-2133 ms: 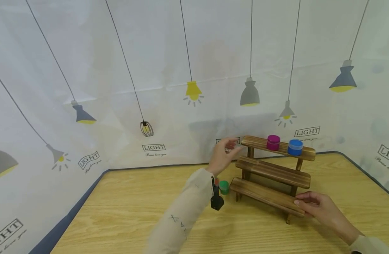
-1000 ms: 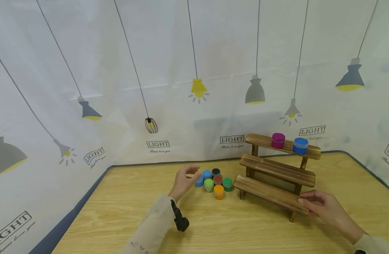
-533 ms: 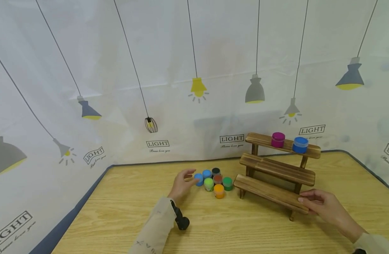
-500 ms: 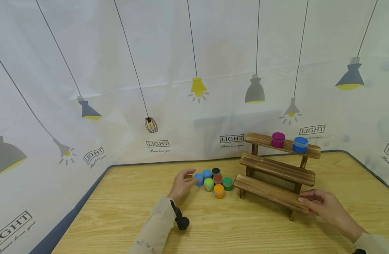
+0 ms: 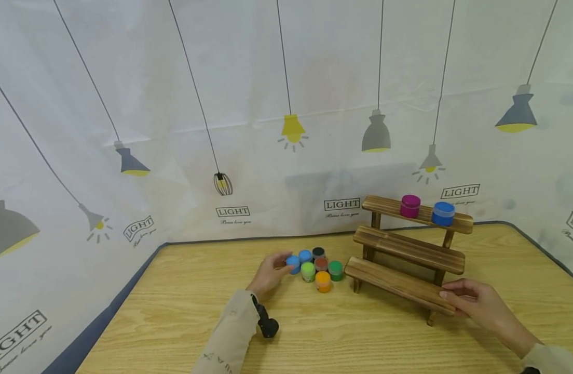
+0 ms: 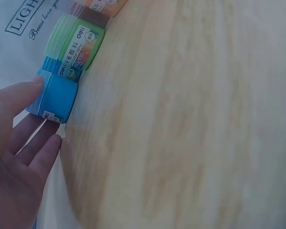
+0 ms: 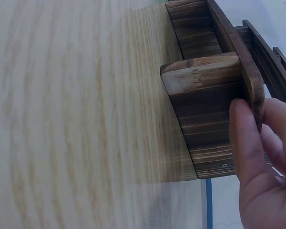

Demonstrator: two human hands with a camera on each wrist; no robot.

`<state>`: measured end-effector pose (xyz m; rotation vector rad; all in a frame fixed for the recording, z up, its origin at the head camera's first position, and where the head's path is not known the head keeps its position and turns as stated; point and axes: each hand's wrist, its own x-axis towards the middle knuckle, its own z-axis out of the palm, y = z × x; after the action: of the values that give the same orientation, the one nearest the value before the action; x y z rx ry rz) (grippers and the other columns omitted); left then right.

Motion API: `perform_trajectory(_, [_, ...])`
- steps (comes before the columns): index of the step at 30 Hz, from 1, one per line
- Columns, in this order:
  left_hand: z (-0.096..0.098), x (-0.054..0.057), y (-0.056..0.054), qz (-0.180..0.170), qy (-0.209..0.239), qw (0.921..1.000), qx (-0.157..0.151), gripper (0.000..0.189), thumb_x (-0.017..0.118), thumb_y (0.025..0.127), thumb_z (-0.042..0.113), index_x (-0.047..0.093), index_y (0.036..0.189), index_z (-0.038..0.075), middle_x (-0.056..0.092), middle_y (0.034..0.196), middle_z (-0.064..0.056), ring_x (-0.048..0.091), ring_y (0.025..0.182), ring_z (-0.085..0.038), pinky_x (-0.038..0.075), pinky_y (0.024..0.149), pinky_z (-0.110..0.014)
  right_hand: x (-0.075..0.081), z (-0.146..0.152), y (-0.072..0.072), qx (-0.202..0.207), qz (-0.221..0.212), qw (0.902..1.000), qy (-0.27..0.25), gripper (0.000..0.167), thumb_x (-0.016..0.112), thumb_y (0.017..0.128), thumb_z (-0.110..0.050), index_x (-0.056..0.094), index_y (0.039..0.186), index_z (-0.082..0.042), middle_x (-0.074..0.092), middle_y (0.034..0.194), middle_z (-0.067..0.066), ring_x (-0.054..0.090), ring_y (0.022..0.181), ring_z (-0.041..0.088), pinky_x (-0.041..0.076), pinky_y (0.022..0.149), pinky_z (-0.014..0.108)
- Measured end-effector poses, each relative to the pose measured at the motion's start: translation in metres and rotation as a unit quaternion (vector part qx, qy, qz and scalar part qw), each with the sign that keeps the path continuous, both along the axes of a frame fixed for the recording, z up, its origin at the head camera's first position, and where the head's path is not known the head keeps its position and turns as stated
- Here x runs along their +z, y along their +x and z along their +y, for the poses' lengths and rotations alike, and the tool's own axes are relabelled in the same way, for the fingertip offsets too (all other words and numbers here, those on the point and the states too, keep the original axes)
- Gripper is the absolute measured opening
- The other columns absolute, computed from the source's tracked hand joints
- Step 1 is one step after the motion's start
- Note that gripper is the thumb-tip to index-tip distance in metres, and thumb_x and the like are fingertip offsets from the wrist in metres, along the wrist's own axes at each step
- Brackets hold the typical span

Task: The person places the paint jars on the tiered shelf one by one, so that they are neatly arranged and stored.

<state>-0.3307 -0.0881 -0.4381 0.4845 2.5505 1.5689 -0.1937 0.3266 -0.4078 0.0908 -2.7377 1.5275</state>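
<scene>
- The left hand (image 5: 271,272) has its thumb on one side of a light blue pot (image 5: 293,265) and its fingers round the other, parted about as wide as the pot itself.
- That pot stands on the wooden table (image 5: 198,311), at the left end of a small cluster; whether it touches its neighbours I cannot tell.
- The rest of the cluster sits close together: a second light blue pot (image 5: 305,256), a black pot (image 5: 318,253), a light green pot (image 5: 308,271), a brown-red pot (image 5: 321,264), an orange pot (image 5: 323,282) and a dark green pot (image 5: 335,270).
- The right hand (image 5: 487,309) pinches the right end of the bottom board (image 5: 398,285) of a wooden stand (image 5: 405,248) — thumb and fingers close together on either side of the wood.
- The stand has three stepped boards and stands just right of the cluster.
- On its top board are a magenta pot (image 5: 410,206), near the middle, and a darker blue pot (image 5: 442,214), nearer the right end.
- Behind the table hangs a pale sheet (image 5: 333,166) printed with lamps and the word "LIGHT".
</scene>
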Motion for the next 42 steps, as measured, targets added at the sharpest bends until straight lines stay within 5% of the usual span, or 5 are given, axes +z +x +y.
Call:
perform_trajectory(13, [0.000,-0.002,0.000,0.010,-0.031,0.9993,0.017,0.044,0.063,0.083,0.019,0.052,0.122,0.002,0.055,0.111,-0.013,0.053,0.097,-0.026,0.046,0.080,-0.036,0.000,0.000,0.000,0.005,-0.012,0.9999,-0.001,0.040,0.053,0.090,-0.019,0.051,0.110,0.016,0.060,0.098,0.021,0.060,0.071,0.007,0.051,0.058,0.030])
perform_trajectory(31, [-0.007,0.004,0.016,-0.004,-0.061,0.9981,-0.010,0.036,0.067,0.080,0.025,0.056,0.108,0.007,0.054,0.094,-0.005,0.052,0.084,-0.018,0.045,0.073,-0.032,0.001,-0.001,0.001,0.004,0.000,1.0000,-0.006,0.038,0.053,0.090,-0.016,0.051,0.109,0.016,0.061,0.095,0.019,0.060,0.069,0.006,0.051,0.057,0.030])
perform_trajectory(42, [-0.004,0.006,0.024,-0.002,-0.047,0.9987,-0.017,0.049,0.067,0.079,0.023,0.049,0.121,0.007,0.051,0.111,-0.011,0.051,0.100,-0.025,0.043,0.084,-0.039,0.000,-0.001,0.000,0.002,0.003,1.0000,-0.007,0.038,0.054,0.090,-0.016,0.051,0.109,0.017,0.061,0.096,0.020,0.060,0.070,0.004,0.051,0.058,0.030])
